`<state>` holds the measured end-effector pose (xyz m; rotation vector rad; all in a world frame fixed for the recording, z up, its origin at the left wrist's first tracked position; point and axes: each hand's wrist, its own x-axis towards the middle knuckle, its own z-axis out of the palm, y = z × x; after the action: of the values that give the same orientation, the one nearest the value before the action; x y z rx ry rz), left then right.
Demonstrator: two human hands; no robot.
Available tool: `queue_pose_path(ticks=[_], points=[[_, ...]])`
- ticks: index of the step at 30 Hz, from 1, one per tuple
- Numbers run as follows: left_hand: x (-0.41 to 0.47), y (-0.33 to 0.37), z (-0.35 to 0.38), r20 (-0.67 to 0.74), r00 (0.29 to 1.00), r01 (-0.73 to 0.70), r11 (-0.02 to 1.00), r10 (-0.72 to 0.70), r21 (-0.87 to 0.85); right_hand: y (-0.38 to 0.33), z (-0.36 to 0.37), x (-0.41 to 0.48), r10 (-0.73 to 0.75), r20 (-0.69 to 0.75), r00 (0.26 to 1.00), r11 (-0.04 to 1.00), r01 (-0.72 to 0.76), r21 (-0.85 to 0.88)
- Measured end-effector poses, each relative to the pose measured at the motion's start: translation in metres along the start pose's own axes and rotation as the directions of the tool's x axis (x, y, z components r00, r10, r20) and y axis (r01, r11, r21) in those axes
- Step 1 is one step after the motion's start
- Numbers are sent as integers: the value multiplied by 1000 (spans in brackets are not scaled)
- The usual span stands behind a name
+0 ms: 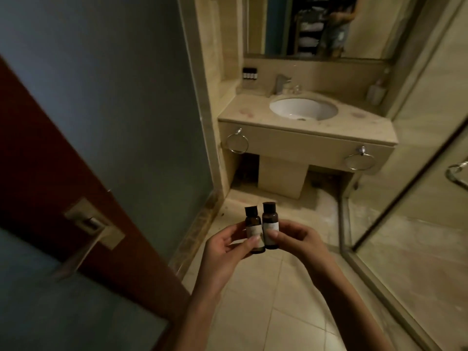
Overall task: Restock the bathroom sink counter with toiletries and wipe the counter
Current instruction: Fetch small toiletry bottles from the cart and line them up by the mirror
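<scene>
Two bottles (pixel 253 221) (pixel 270 219), labels blurred, partly covered by thumbs of both hands (pixel 222 252) (pixel 301 239).

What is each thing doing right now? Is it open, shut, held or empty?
Left bottle, capped, upright, held by left hand.
Right bottle, capped, upright, held by right hand.
Sink, empty.
Left towel ring, empty.
Right towel ring, empty.
Door, open.
Ledge bottles, upright in a row.
</scene>
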<state>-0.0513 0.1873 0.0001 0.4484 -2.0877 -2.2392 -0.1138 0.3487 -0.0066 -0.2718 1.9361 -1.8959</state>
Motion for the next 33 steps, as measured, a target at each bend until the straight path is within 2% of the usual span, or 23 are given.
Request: queue_pose_path(ticks=[10, 16, 22, 27, 33], points=[[128, 10, 12, 46, 999, 26, 1000, -26, 7, 0, -35, 111, 47, -69, 997, 999, -47, -1], [250, 21, 7, 105, 995, -5, 999, 2, 35, -17, -53, 215, 20, -125, 992, 999, -24, -28], [381, 48, 3, 181, 983, -46, 994, 27, 102, -42, -72, 330, 1, -185, 983, 999, 5, 33], [465, 63, 0, 198, 980, -38, 989, 9, 141, -53, -84, 409, 12, -246, 969, 997, 9, 82], [569, 76, 19, 247, 969, -24, 985, -20, 172, -61, -125, 509, 22, -242, 970, 995, 2, 98]])
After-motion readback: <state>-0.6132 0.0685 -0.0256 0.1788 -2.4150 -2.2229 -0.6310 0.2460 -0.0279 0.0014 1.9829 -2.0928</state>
